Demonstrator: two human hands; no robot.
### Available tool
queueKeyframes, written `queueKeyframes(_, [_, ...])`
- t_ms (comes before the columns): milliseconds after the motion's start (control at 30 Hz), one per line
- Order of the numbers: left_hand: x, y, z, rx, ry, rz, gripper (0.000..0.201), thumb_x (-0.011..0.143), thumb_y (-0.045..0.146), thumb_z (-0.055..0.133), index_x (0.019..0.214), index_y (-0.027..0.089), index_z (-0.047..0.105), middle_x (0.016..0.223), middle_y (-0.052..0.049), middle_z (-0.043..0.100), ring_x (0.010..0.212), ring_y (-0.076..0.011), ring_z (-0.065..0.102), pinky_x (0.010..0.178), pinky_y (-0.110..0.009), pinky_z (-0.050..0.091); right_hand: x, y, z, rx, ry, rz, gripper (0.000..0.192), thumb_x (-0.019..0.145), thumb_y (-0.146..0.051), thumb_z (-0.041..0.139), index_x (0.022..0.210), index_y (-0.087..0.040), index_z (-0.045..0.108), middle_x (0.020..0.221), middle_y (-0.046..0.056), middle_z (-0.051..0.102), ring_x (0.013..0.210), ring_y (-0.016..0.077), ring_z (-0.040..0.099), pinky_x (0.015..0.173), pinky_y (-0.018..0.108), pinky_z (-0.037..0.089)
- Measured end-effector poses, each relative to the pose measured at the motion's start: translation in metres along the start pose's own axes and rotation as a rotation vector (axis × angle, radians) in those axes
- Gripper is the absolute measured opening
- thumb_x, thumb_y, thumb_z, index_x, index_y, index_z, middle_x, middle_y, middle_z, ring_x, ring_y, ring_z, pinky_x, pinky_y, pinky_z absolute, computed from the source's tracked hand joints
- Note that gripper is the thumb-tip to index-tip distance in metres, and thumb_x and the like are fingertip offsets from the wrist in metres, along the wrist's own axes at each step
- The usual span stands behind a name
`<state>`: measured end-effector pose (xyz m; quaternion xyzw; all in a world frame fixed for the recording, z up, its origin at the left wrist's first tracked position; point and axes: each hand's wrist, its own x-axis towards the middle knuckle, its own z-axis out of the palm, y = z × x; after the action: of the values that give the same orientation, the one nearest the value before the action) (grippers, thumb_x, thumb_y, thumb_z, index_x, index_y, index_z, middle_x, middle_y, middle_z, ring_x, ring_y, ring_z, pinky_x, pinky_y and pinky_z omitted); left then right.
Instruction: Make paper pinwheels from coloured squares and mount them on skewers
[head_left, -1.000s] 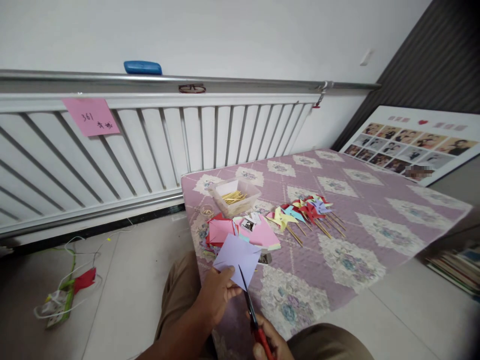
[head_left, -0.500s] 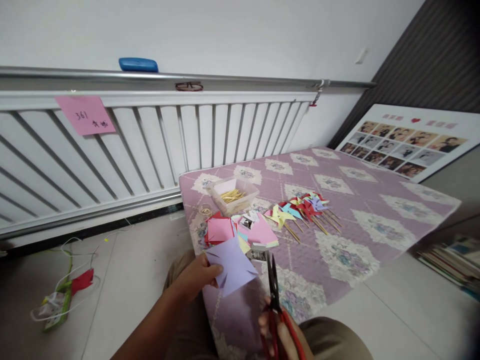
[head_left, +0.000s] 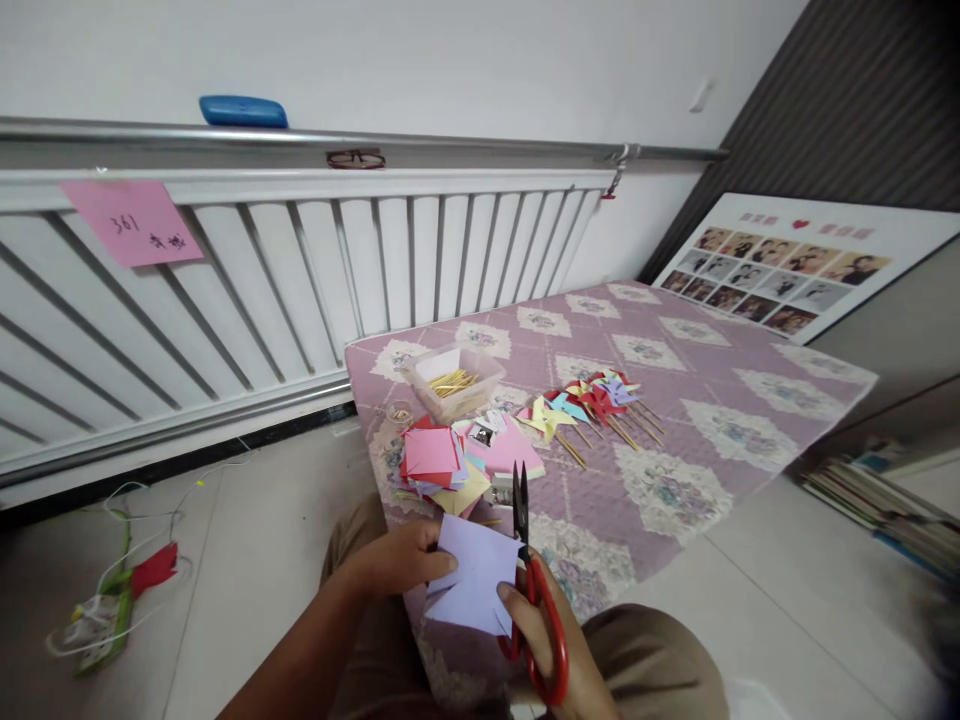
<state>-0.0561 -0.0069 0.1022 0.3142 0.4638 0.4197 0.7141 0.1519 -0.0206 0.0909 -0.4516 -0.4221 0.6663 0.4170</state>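
1. Holding a lilac paper square [head_left: 474, 585] at the lower middle of the frame, the left hand [head_left: 401, 558] pinches the sheet's left edge between thumb and fingers.
2. The right hand [head_left: 544, 640], at the bottom centre, grips red-handled scissors [head_left: 532, 590]; its thumb rests on the paper's lower right corner, so both hands touch the sheet.
3. The scissor blades point up toward the top of the frame and stand nearly closed, just beside the paper's right edge; whether they bite into the sheet cannot be told.
4. The paper hangs over the near edge of a table covered with a purple floral cloth [head_left: 675, 400], above the person's lap in tan trousers [head_left: 645, 650].
5. Just above the hands lies a loose stack of coloured paper squares [head_left: 450, 465], pink, red and yellow among them.
6. Further up sits a clear plastic box [head_left: 452, 378] holding thin wooden sticks.
7. Right of the stack, near the frame's centre, a row of finished paper pinwheels [head_left: 589, 405] on sticks lies on the cloth.
8. A white radiator [head_left: 300, 270] fills the left half; a pink note [head_left: 133, 220] is stuck at its upper left, and a blue case [head_left: 243, 110] rests on the rail above.
9. A photo board [head_left: 787, 265] leans at the upper right.
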Motion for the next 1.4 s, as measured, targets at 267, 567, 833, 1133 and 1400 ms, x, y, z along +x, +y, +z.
queueKeyframes(267, [0.001,-0.045,0.028,-0.304,-0.082,-0.007,0.038,0.074,0.042,0.071,0.105,0.020,0.065,0.098,-0.010,0.069,0.081,-0.0206,0.065,0.066,-0.029,0.048,0.005,0.012,0.002,0.162,0.180,-0.041,0.036,0.075,-0.040,0.072,0.102,-0.021,0.057,0.093,0.005,0.071,0.081,0.0229,0.069,0.077,0.035,0.055])
queueKeyframes(567, [0.011,-0.077,0.060,-0.661,0.020,-0.049,0.034,0.075,0.035,0.074,0.102,0.018,0.062,0.098,-0.008,0.070,0.082,-0.0162,0.064,0.070,-0.026,0.046,0.007,0.010,0.004,0.138,0.258,-0.060,0.035,0.075,-0.042,0.071,0.099,-0.022,0.055,0.092,0.005,0.071,0.083,0.0264,0.069,0.075,0.038,0.056])
queueKeyframes(833, [0.010,-0.064,0.074,-0.578,0.147,-0.049,0.037,0.065,0.029,0.081,0.095,0.018,0.061,0.086,-0.003,0.070,0.068,-0.0127,0.061,0.057,-0.023,0.040,0.004,0.009,0.005,0.029,0.287,-0.099,0.035,0.077,-0.040,0.070,0.102,-0.022,0.054,0.076,0.000,0.065,0.067,0.0205,0.063,0.058,0.029,0.051])
queueKeyframes(1133, [0.006,-0.045,0.072,-0.482,0.244,-0.041,0.032,0.060,0.033,0.079,0.082,0.018,0.060,0.071,0.000,0.068,0.060,-0.0133,0.058,0.056,-0.024,0.038,0.004,0.019,0.002,-0.075,0.234,-0.089,0.036,0.073,-0.033,0.070,0.104,-0.022,0.054,0.070,-0.003,0.061,0.067,0.0195,0.061,0.059,0.027,0.049])
queueKeyframes(1400, [0.005,-0.044,0.069,-0.559,0.226,-0.081,0.034,0.062,0.029,0.078,0.087,0.018,0.057,0.074,-0.001,0.070,0.064,-0.0144,0.066,0.058,-0.023,0.043,0.007,0.022,0.006,-0.046,0.200,-0.046,0.043,0.072,-0.038,0.073,0.107,-0.022,0.053,0.068,-0.003,0.060,0.059,0.0176,0.058,0.055,0.027,0.048])
